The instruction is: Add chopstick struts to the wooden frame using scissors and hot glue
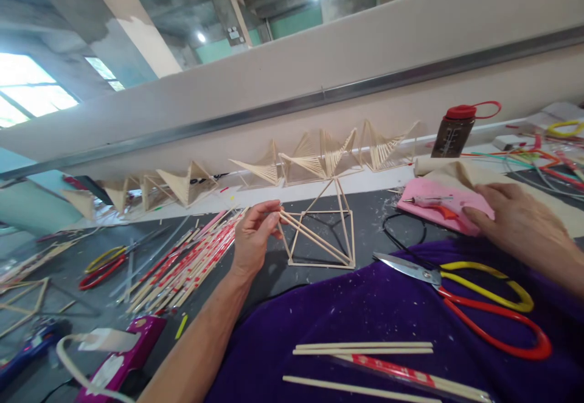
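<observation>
My left hand (253,235) pinches the upper left corner of a bamboo stick frame (322,236) that stands on the dark table. The frame is an open box shape with diagonal sticks and a peak rising at its back. My right hand (517,223) rests with fingers curled on a pink cloth (426,213) at the right, its fingertips next to a small tool with a red grip (431,204) lying on that cloth. Whether the fingers grip anything is hidden.
Large scissors with red and yellow handles (474,299) lie on a purple cloth (365,318) near me, with loose sticks (362,348). A pile of wrapped chopsticks (187,266) lies left. Finished stick models (319,153) line the back ledge beside a brown bottle (454,129).
</observation>
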### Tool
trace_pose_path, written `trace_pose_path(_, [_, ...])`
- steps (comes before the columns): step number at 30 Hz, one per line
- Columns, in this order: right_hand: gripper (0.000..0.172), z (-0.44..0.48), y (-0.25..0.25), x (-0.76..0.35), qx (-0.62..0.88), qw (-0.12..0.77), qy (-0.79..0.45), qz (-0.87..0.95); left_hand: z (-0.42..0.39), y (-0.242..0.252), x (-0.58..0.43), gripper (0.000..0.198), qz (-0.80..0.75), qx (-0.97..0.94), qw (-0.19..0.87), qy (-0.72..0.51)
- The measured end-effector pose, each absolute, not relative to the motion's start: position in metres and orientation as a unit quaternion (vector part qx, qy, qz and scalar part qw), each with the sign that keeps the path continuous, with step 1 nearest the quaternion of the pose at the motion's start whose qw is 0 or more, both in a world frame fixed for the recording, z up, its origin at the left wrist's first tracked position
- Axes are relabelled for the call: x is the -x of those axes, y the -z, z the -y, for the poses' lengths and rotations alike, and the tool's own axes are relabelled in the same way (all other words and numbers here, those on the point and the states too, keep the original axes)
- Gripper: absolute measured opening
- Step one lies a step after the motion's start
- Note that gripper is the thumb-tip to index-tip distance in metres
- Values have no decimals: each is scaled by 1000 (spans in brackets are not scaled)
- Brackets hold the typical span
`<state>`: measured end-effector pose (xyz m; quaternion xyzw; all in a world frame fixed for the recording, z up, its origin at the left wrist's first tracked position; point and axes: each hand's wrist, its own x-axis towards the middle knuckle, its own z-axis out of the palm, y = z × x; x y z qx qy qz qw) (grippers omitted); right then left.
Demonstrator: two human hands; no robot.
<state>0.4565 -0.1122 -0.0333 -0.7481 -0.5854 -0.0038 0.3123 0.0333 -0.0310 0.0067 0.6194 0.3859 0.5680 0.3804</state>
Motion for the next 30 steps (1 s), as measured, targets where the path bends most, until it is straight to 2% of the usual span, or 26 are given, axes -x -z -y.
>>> trace_pose_path(1, [41, 114, 19, -434, 743, 306, 23, 595, 31, -7, -34, 28, -389, -622, 378, -566])
trace_pose_path(2, [37, 113, 5, -408, 713, 336, 8, 616, 32, -8, -34, 28, -391, -623, 373, -565])
trace_pose_path(6, [24, 86, -28, -294, 503, 394, -148, 755, 32, -9, -35, 27, -402, -620, 364, -567])
trace_pose_path(10, [24, 44, -27, -229, 481, 373, -183, 772, 32, -8, -33, 27, -410, -613, 372, -564])
trace_pose_path(18, [26, 28, -22, -211, 425, 392, -298, 760, 31, -6, -30, 24, -411, -618, 363, -563])
trace_pose_path(30, [21, 24, -13, -208, 377, 431, -322, 754, 32, -5, -31, 22, -422, -601, 374, -567])
